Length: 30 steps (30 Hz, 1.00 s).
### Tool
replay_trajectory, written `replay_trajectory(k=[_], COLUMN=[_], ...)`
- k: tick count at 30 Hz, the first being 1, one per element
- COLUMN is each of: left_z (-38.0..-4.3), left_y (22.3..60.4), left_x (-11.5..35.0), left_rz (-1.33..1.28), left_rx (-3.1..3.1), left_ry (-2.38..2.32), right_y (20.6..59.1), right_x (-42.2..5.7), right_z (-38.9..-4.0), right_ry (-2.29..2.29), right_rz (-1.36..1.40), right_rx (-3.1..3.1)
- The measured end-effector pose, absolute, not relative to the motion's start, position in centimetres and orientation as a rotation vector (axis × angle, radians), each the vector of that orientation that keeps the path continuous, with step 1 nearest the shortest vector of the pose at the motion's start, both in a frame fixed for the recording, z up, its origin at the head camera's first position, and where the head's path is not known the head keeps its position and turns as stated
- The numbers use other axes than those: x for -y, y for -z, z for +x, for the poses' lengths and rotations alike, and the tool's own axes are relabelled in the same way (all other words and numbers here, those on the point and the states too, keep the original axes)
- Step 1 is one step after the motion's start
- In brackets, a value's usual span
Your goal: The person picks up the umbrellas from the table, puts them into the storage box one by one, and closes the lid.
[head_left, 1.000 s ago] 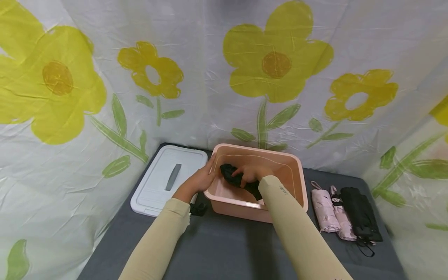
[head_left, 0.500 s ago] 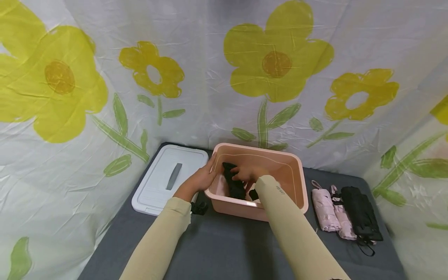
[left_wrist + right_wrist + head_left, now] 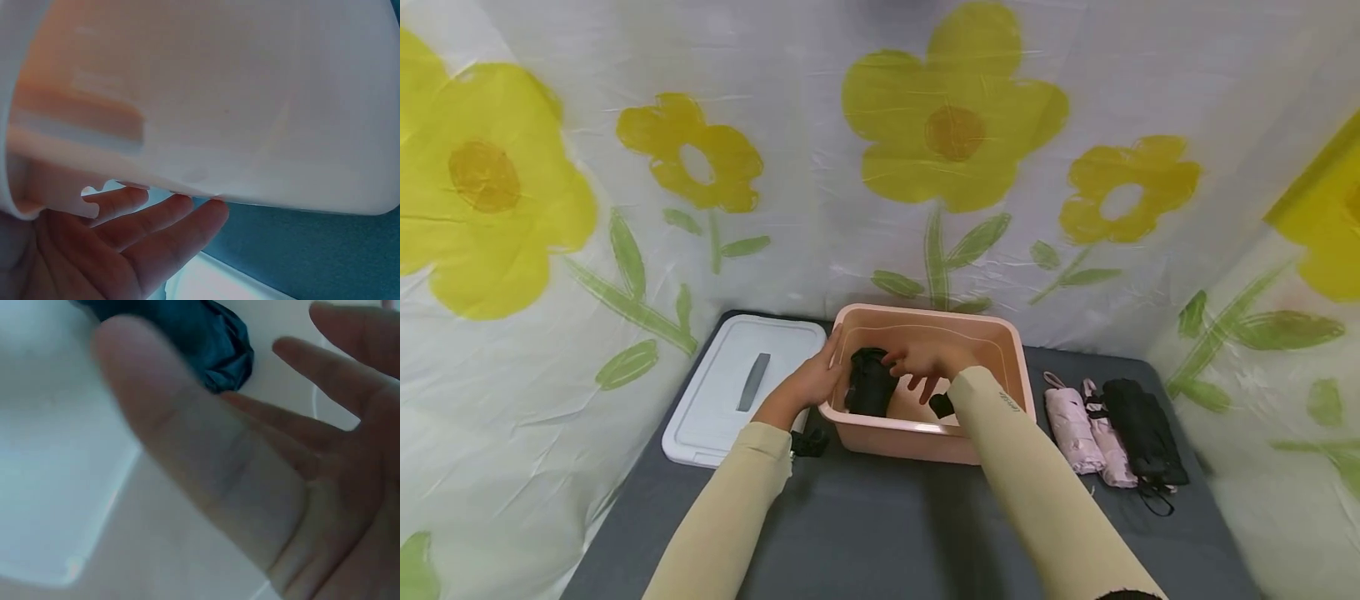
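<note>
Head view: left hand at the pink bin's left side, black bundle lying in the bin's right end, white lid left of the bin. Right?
One error: the black bundle lies in the left end of the pink bin, not the right, as the head view shows. The left hand and white lid are as you said.

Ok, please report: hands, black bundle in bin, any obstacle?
Left hand on left wall of bin. Right hand open inside, holding nothing. Bundle at left end. Right sleeve hides part of bin.
</note>
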<state>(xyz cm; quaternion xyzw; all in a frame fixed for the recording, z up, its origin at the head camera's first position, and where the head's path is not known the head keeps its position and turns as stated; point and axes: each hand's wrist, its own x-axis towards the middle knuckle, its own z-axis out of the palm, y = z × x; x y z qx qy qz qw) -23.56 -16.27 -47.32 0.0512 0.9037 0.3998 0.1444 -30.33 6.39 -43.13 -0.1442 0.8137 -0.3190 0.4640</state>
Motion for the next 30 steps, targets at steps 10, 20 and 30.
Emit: replay_trajectory(k=[10,20,30], left_z=[-23.8,-23.6,-23.8], left_y=[47.4,46.8,47.1], left_x=[16.8,16.9,16.8], left_rz=[0.238,0.261,0.234], left_rx=[-2.602,-2.602,-2.61], left_ry=[-1.12,-1.108,-1.162], right_y=[40.7,38.6,37.8], right_x=[-9.3,-12.9,-16.8], right_z=[-28.8,-26.9,-25.3], right_ry=[0.6,0.633,0.657], right_rz=[-0.59,-0.743,-0.798], right_rx=[-2.172,-2.267,-2.417])
